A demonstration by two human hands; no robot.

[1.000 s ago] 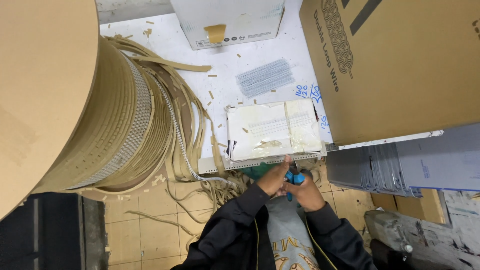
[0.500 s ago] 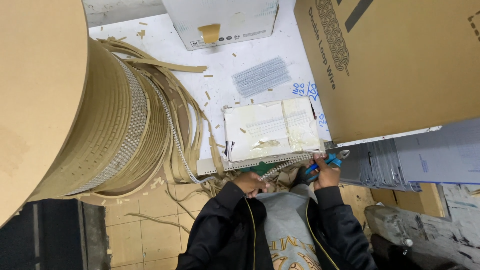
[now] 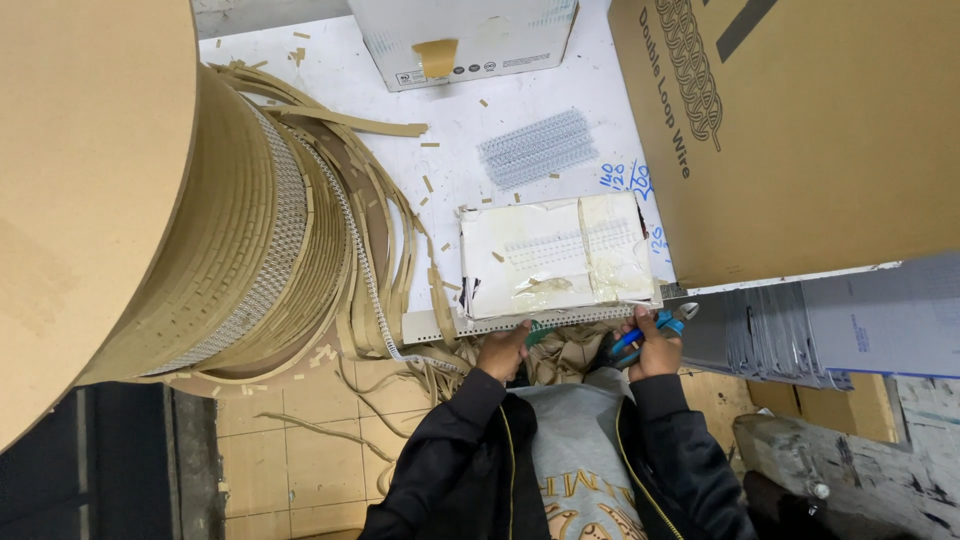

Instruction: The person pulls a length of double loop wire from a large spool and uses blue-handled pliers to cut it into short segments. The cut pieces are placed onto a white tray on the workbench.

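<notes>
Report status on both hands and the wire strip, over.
Left hand gripping white looped wire strip at the table edge. Right hand holding blue-handled cutters at the strip's right end. Paper-strip tangle beside, not blocking.

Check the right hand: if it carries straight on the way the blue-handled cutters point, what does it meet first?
The right hand holds blue-handled cutters aimed up and to the right. First in that line looks to be the grey stack of sheets under the big cardboard box; depth is unclear.

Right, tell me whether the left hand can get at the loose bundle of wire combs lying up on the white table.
Probably yes. The left hand rests at the table's near edge, and only the low, flat taped pad lies between it and the wire combs; it would have to reach over that.
</notes>
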